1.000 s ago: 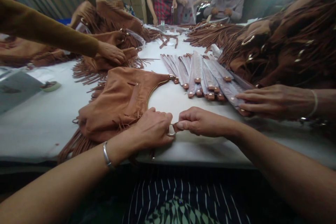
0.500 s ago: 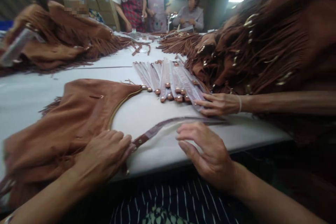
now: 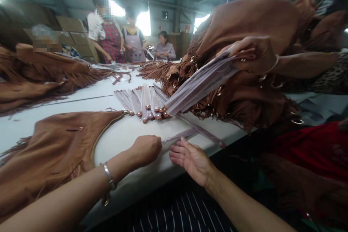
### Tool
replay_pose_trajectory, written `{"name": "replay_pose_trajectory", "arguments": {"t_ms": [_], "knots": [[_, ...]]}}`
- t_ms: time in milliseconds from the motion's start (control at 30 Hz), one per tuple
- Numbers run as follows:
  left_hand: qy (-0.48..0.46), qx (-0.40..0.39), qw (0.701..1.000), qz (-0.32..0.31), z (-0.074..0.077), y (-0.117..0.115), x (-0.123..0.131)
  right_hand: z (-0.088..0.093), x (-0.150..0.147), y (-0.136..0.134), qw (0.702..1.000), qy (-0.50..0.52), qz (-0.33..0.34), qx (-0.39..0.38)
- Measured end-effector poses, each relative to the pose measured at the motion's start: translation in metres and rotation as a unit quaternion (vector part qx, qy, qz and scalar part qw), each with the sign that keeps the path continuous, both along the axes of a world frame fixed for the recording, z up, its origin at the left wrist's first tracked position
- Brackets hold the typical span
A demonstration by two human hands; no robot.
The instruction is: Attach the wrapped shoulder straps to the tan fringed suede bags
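1. Gripping: the left hand (image 3: 148, 149) is a closed fist, fingers curled tight, with a plastic-wrapped strap (image 3: 190, 133) running out of it; the strap's near end is hidden inside the fist.
2. Right hand (image 3: 194, 165): fingers extended and spread only slightly, palm turned toward the fist. I see nothing in it. Its fingertips are just beside the wrapped strap; contact cannot be told from where I stand.
3. Strap position: low over the near part of the white surface (image 3: 119, 141), slanting away to the right until it meets a second strap (image 3: 207, 133), whose brown tip points toward the near edge.
4. Brown fringed bag (image 3: 63, 141): flat on the surface at left, curved zip edge facing the hands. The left forearm, wearing a silver bracelet (image 3: 108, 175), crosses in front of its near side.
5. Beyond the hands: spread straps (image 3: 145, 103) in plastic, metal-studded ends toward us.
6. At right, a co-worker's hand (image 3: 258, 54) holds up a strap bundle (image 3: 201, 83) before a tall heap of bags (image 3: 252, 21).
7. Background: three people near the far end, one in a plaid apron (image 3: 112, 45).
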State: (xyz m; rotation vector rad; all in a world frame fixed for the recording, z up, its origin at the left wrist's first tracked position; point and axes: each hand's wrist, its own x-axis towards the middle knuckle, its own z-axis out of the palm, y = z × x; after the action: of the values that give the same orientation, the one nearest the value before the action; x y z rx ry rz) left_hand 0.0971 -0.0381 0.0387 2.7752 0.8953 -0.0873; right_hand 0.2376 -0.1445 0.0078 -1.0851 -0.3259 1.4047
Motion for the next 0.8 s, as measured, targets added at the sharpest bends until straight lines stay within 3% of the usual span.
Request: {"name": "replay_pose_trajectory", "arguments": {"t_ms": [100,167,233,300,467,600,700,800], "knots": [[-0.007,-0.008,1.000,0.002,-0.006,-0.014,-0.011,0.001,-0.003,0.026,0.997,0.061,-0.010,0.054],[-0.048,-0.147,0.988,0.011,-0.005,-0.019,-0.026,0.002,-0.007,0.045,0.992,0.071,-0.006,0.100],[-0.109,-0.344,0.932,0.028,-0.001,-0.017,-0.040,0.004,-0.011,0.061,0.988,0.028,0.031,0.147],[-0.147,-0.474,0.867,0.044,0.003,-0.012,-0.050,0.006,-0.017,0.071,0.980,-0.051,0.065,0.183],[-0.237,-0.523,0.810,0.117,0.010,-0.008,-0.044,0.008,-0.025,0.079,0.944,-0.267,0.079,0.179],[-0.295,-0.559,0.758,0.163,0.000,-0.015,-0.021,0.016,0.003,0.070,0.866,-0.474,0.084,0.138],[-0.366,-0.555,0.723,0.185,-0.014,-0.011,-0.013,0.017,0.049,0.059,0.778,-0.619,0.067,0.085],[-0.427,-0.601,0.655,0.168,-0.025,-0.002,-0.014,0.007,0.092,0.051,0.690,-0.722,0.057,0.009]]}}
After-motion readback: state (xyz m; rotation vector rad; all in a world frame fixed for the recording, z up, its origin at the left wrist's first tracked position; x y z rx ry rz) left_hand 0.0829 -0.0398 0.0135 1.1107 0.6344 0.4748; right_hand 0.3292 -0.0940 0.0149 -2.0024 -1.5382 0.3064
